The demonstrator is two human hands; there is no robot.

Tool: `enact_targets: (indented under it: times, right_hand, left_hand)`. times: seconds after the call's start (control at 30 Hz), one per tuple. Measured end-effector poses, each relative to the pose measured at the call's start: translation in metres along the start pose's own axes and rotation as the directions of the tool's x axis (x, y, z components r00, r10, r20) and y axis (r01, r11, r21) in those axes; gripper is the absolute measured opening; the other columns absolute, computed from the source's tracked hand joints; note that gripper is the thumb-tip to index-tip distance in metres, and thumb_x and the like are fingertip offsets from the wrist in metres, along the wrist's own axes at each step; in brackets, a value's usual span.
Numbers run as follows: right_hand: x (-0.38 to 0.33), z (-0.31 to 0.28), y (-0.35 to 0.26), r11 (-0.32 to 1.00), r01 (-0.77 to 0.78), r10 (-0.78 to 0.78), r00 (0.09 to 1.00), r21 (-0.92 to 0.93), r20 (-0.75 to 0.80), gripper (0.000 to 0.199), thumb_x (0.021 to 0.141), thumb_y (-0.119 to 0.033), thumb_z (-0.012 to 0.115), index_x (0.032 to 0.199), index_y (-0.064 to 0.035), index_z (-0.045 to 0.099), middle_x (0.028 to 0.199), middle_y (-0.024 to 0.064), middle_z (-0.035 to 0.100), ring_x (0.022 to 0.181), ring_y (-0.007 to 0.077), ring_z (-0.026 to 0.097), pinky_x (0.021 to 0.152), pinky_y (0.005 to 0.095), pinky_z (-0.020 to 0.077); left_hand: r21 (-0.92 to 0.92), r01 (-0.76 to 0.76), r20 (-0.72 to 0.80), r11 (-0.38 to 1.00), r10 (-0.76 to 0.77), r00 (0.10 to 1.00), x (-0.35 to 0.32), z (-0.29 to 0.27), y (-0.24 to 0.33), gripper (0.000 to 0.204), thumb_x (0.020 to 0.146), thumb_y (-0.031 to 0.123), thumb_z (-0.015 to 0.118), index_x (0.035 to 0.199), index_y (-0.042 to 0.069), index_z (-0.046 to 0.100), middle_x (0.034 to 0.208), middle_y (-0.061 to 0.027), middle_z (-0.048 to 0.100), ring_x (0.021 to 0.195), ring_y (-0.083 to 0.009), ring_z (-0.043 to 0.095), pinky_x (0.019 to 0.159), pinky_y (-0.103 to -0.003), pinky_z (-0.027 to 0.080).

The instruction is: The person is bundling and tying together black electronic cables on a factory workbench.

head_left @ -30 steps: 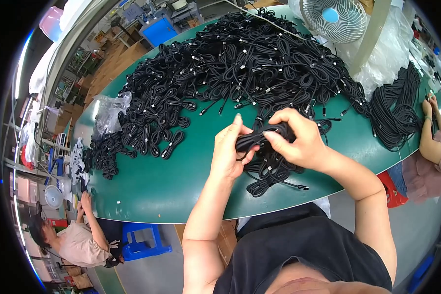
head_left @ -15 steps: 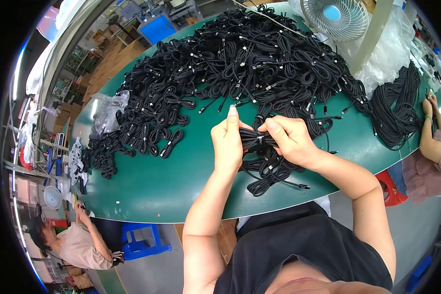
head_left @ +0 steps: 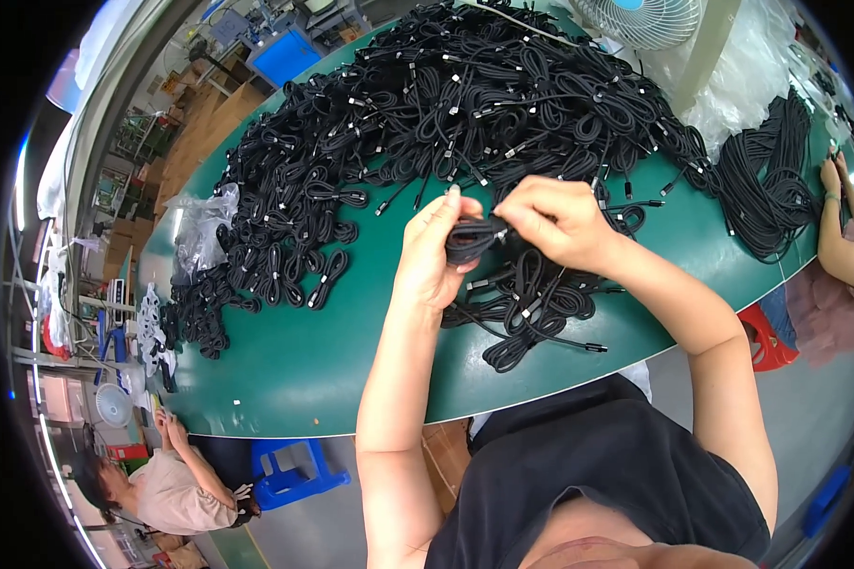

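Note:
My left hand [head_left: 429, 251] is closed around a coiled black cable [head_left: 469, 243] above the green table [head_left: 351, 356]; its thumb points up. My right hand [head_left: 560, 223] is closed too, thumb and fingertips pinched together at the coil's right end, where a small pale spot shows. What lies between those fingertips is too small to make out. Just below both hands, several coiled black cables [head_left: 533, 303] with metal plugs lie on the table. One plug end [head_left: 593, 347] sticks out to the right.
A large heap of coiled black cables [head_left: 427, 114] covers the table's far side. On the right hang long loose black cables [head_left: 769, 190]. A fan [head_left: 640, 19] and clear plastic [head_left: 740, 95] stand behind. One person [head_left: 180, 484] sits at left; another's arm [head_left: 831, 223] is at right.
My right hand has shifted from gripping the coil's right part to a pinch nearer its middle. The coil has turned and moved slightly left and up with my left hand. The view has shifted slightly.

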State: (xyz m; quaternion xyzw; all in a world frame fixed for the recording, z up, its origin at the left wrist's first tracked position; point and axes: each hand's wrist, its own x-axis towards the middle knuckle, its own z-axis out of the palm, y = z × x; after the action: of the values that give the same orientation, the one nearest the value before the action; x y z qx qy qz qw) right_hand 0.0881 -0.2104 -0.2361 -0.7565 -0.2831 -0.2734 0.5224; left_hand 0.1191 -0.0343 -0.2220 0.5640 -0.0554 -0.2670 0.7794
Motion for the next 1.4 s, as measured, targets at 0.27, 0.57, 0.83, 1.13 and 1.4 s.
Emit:
enact_targets:
  times: [0.27, 0.57, 0.83, 1.13, 1.4]
  right_hand:
    - [0.005, 0.025, -0.014, 0.999, -0.005, 0.011, 0.991, 0.047, -0.133, 0.015, 0.081, -0.013, 0.063, 0.09, -0.0013, 0.059, 0.074, 0.0084, 0.058, 0.061, 0.0149, 0.057, 0.054, 0.0238, 0.0457]
    - [0.01, 0.022, -0.016, 0.84, -0.33, 0.367, 0.93, 0.43, -0.003, 0.045, 0.096, -0.03, 0.038, 0.129, 0.0003, 0.039, 0.098, 0.0091, 0.054, 0.084, 0.0133, 0.053, 0.077, 0.0271, 0.0447]
    - [0.03, -0.023, -0.016, 0.977, 0.008, -0.059, 0.97, -0.212, -0.235, 0.024, 0.087, -0.016, 0.055, 0.104, 0.0013, 0.058, 0.1, 0.0124, 0.054, 0.091, 0.0197, 0.055, 0.08, 0.03, 0.0448]
    - [0.026, -0.026, -0.012, 0.912, -0.21, 0.248, 0.966, 0.353, -0.068, 0.027, 0.091, -0.019, 0.051, 0.106, 0.001, 0.059, 0.098, 0.0099, 0.062, 0.088, 0.0142, 0.059, 0.076, 0.0252, 0.0473]
    - [0.023, -0.017, -0.011, 0.998, -0.067, 0.069, 0.97, 0.018, -0.232, 0.012, 0.083, -0.011, 0.061, 0.081, 0.0003, 0.061, 0.073, 0.0075, 0.06, 0.064, 0.013, 0.058, 0.056, 0.0246, 0.0462]
  left_hand:
    - [0.083, -0.433, -0.303, 0.898, 0.437, 0.847, 0.015, 0.01, 0.013, 0.042, 0.091, 0.031, 0.049, 0.06, 0.004, 0.056, 0.048, -0.0011, 0.049, 0.036, -0.0051, 0.038, 0.033, -0.019, 0.026]
    - [-0.263, -0.49, 0.177, 0.831, 0.541, 0.822, 0.022, 0.006, -0.006, 0.045, 0.091, 0.028, 0.049, 0.123, -0.003, 0.043, 0.119, -0.0118, 0.05, 0.109, -0.0206, 0.048, 0.088, -0.034, 0.041]
    - [-0.299, -0.235, 0.203, 0.925, 0.302, 0.931, 0.01, 0.021, -0.001, 0.035, 0.092, 0.027, 0.046, 0.113, -0.001, 0.045, 0.08, -0.0158, 0.059, 0.065, -0.0219, 0.06, 0.051, -0.027, 0.047]
    - [-0.042, -0.199, 0.305, 0.979, 0.202, 0.931, 0.0, 0.034, -0.014, 0.039, 0.088, 0.029, 0.053, 0.105, -0.006, 0.049, 0.067, -0.0117, 0.055, 0.052, -0.016, 0.053, 0.045, -0.024, 0.039]
    - [-0.156, -0.079, 0.386, 0.985, 0.134, 0.913, 0.003, 0.031, -0.017, 0.03, 0.09, 0.025, 0.049, 0.095, -0.004, 0.051, 0.07, -0.0124, 0.057, 0.052, -0.0142, 0.052, 0.048, -0.023, 0.043]
